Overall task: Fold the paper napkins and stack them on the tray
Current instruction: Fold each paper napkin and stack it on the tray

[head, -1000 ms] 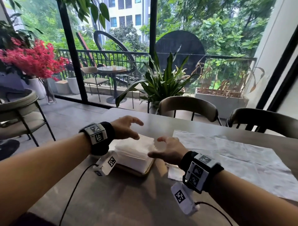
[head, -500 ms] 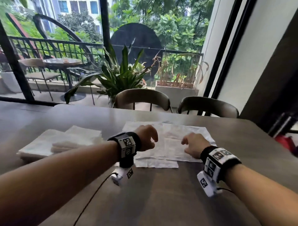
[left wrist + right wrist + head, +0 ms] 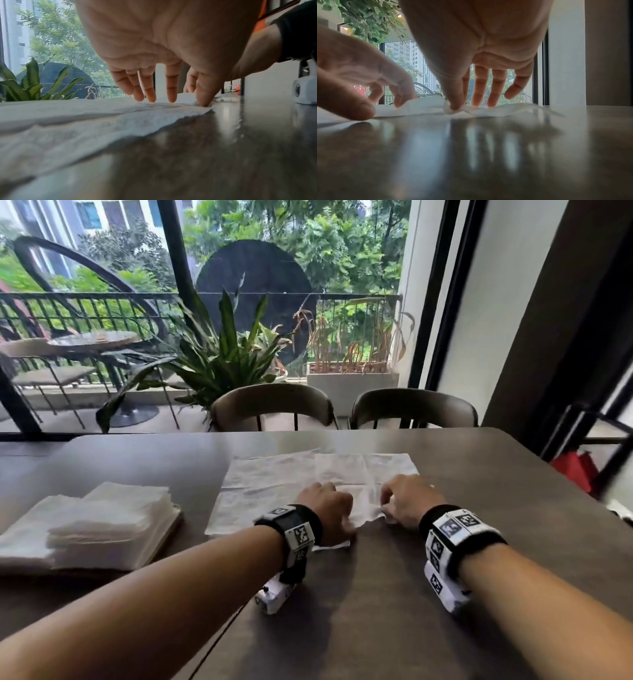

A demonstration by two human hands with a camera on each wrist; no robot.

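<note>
Pinching napkin (image 3: 363, 510) near edge with my right hand (image 3: 406, 501) | left hand (image 3: 329, 513) is gripping it alongside | sheet is lying mid-tabletop, stretching away from fingers | tray (image 3: 168, 534) is sitting left.

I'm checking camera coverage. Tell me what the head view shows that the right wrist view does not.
Only the head view shows the folded stack on the tray at the left, and both chairs.

Only the right wrist view shows the right thumb pinching the napkin's lifted near edge.

Both show the left hand, the right hand, the napkin and the table.
</note>
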